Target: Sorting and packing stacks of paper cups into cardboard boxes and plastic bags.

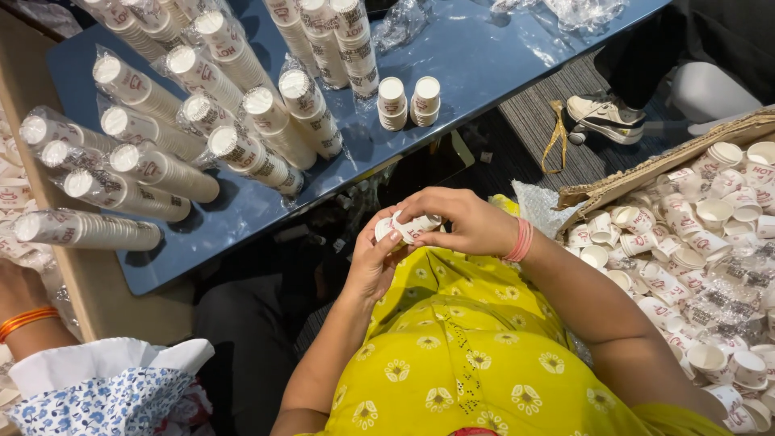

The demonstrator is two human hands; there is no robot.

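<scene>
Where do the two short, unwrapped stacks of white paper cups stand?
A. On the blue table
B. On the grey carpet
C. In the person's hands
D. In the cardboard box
A: the two short stacks of white paper cups stand upright on the blue table, beside the plastic-wrapped cup sleeves.

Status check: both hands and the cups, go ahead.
Left hand and right hand both gripping a short stack of paper cups. Held above lap. Nothing in the way.

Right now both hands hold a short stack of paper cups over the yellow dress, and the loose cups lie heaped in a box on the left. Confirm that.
One detail is wrong. The head view shows both hands on the short stack of cups, but the heap of loose cups lies in the cardboard box on the right, not the left.
</scene>
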